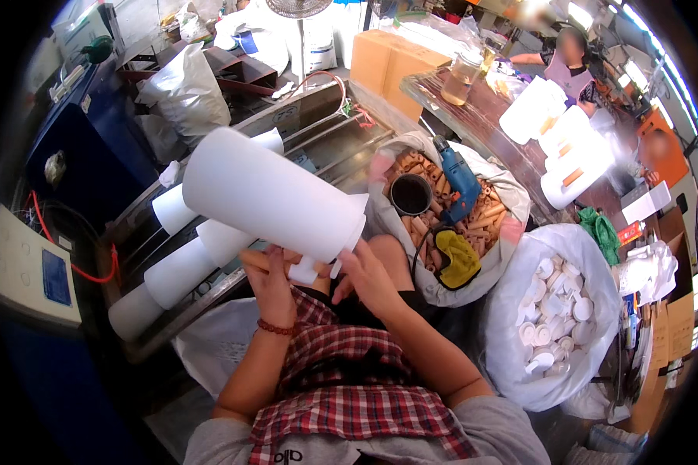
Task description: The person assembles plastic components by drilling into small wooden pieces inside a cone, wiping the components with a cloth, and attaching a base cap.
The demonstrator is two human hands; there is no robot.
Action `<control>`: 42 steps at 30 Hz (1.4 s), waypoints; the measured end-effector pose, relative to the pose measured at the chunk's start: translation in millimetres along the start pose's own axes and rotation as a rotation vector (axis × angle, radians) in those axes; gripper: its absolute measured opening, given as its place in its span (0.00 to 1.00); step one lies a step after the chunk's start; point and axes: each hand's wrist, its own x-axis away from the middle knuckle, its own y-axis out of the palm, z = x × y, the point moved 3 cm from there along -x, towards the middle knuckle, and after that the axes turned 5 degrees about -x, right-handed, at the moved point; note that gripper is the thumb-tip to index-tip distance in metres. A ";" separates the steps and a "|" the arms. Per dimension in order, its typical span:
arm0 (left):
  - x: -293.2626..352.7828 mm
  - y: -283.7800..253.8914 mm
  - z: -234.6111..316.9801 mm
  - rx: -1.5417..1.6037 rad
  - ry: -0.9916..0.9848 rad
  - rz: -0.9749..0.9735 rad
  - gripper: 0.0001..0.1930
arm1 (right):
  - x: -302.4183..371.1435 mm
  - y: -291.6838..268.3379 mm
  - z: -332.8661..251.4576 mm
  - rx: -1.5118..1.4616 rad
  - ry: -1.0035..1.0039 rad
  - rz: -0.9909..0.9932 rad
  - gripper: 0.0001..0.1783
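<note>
A large white cylinder (264, 190) lies tilted in front of me, its wide end up to the left and its narrower end near my lap. My right hand (371, 277) has its fingers curled at that lower end, gripping the cylinder. My left hand (273, 288) is closed around a tan tube-shaped handle (253, 260), just below the cylinder. A white plastic fitting (305, 270) sits at the handle's right end, between my two hands. The left palm and part of the right fingers' grip are hidden.
More white cylinders (180, 273) lie on a metal rack (233, 283) to the left. A sack (516, 194) holds tan tubes, a blue drill (459, 182) and a yellow cloth (457, 260). White caps (554, 310) fill a bag at right. Another person (570, 74) works at a far table.
</note>
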 end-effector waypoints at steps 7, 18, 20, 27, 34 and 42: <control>-42.4 -25.9 -6.8 -0.235 -0.078 -0.236 0.10 | 15.2 -12.3 12.5 -0.366 0.322 -0.324 0.29; -34.6 15.1 -13.9 -0.938 -0.681 -1.578 0.10 | 3.3 -306.3 59.1 -0.413 0.024 0.706 0.24; -42.5 30.0 -40.8 -1.085 -0.292 -1.650 0.14 | -12.9 -320.4 68.8 -0.409 0.143 0.658 0.25; -61.7 93.5 -75.1 -1.139 0.506 -1.496 0.12 | -76.4 -357.0 96.7 -0.538 0.283 0.578 0.28; -65.0 227.1 -122.1 -1.117 0.844 -1.462 0.10 | -118.5 -323.1 88.2 -0.988 0.152 0.564 0.24; -64.0 270.9 -197.1 -1.359 1.037 -1.714 0.09 | -106.3 -335.2 101.5 -0.981 0.002 0.614 0.22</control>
